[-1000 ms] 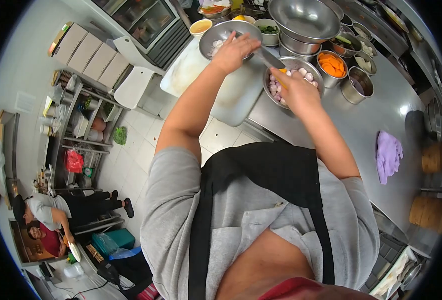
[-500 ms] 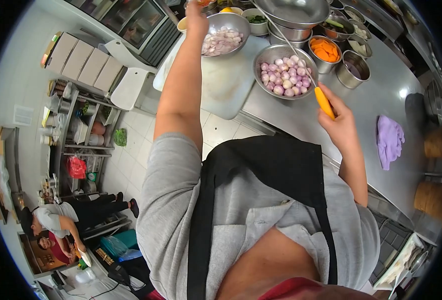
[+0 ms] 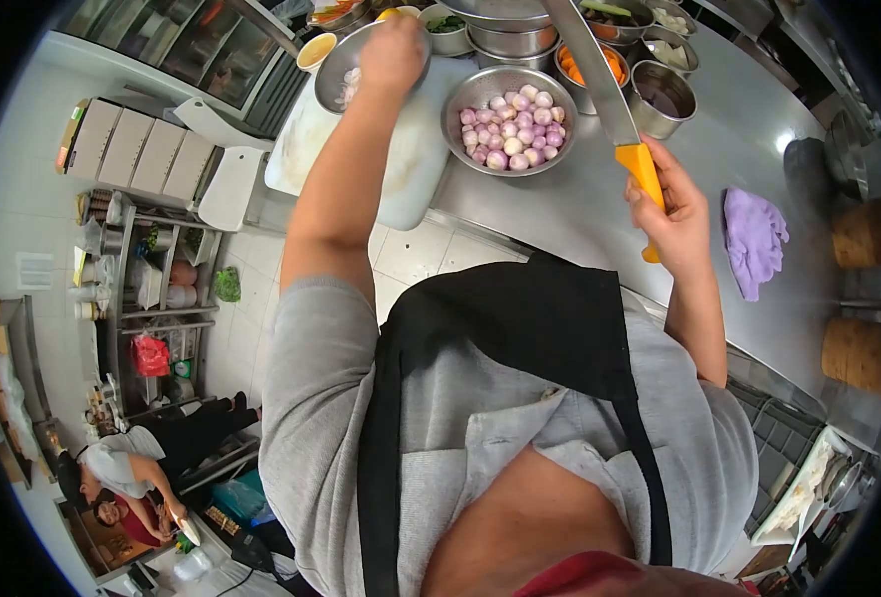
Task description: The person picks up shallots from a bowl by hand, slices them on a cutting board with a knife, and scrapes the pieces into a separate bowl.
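My right hand (image 3: 674, 214) is wrapped round the yellow handle of a large knife (image 3: 605, 99), held up above the steel table with its blade pointing away from me. My left hand (image 3: 393, 52) is over a metal bowl (image 3: 344, 62) that stands on a white cutting board (image 3: 401, 189). Some pale shallot slices (image 3: 349, 88) show in that bowl beside the wrist. The left fingers are blurred and partly hidden. Between my hands, a second metal bowl (image 3: 453, 147) holds many peeled whole shallots (image 3: 512, 127).
Orange carrot slices (image 3: 572, 66) fill a steel pot behind the knife. Next to it stands a pot of dark liquid (image 3: 664, 98). A purple glove (image 3: 754, 244) lies on the steel table (image 3: 600, 224) at right. Two other people (image 3: 127, 478) are at the lower left.
The knife has turned from edge-on to showing its broad side and has moved off the whole-shallot bowl. My left hand has come down over the sliced-shallot bowl. The whole view has shifted.
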